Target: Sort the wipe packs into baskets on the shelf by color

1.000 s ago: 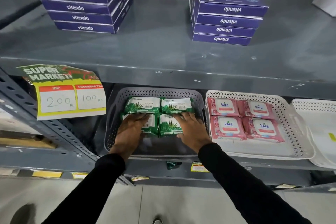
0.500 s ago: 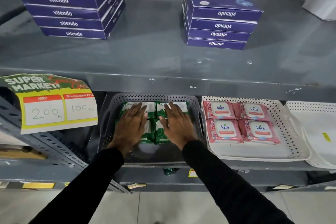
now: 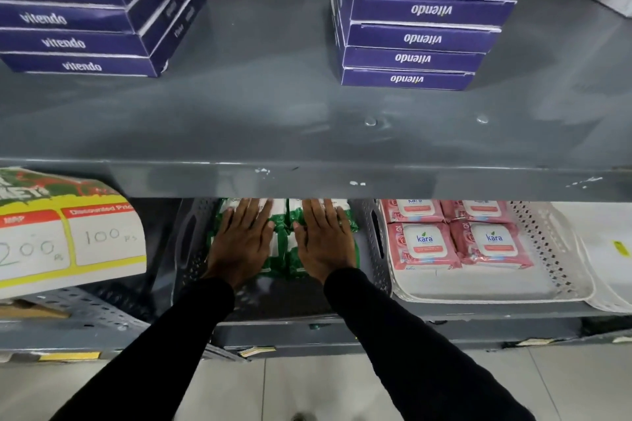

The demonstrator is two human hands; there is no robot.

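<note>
Several green wipe packs (image 3: 282, 243) lie side by side in a grey perforated basket (image 3: 193, 249) on the lower shelf. My left hand (image 3: 241, 241) rests flat on the left packs, fingers spread. My right hand (image 3: 323, 243) rests flat on the right packs in the same way. Neither hand grips a pack. To the right, a white perforated basket (image 3: 543, 249) holds several pink wipe packs (image 3: 455, 239). The upper shelf's front edge hides the back of both baskets.
The grey upper shelf (image 3: 307, 133) carries two stacks of purple boxes (image 3: 85, 10) (image 3: 417, 31). A yellow price sign (image 3: 65, 236) hangs at the left. Another white basket (image 3: 608, 256) sits at the far right. Tiled floor lies below.
Both hands slid further back over the green packs, from their front edge onto their tops. The view tipped, so the upper shelf now covers the rear of the baskets.
</note>
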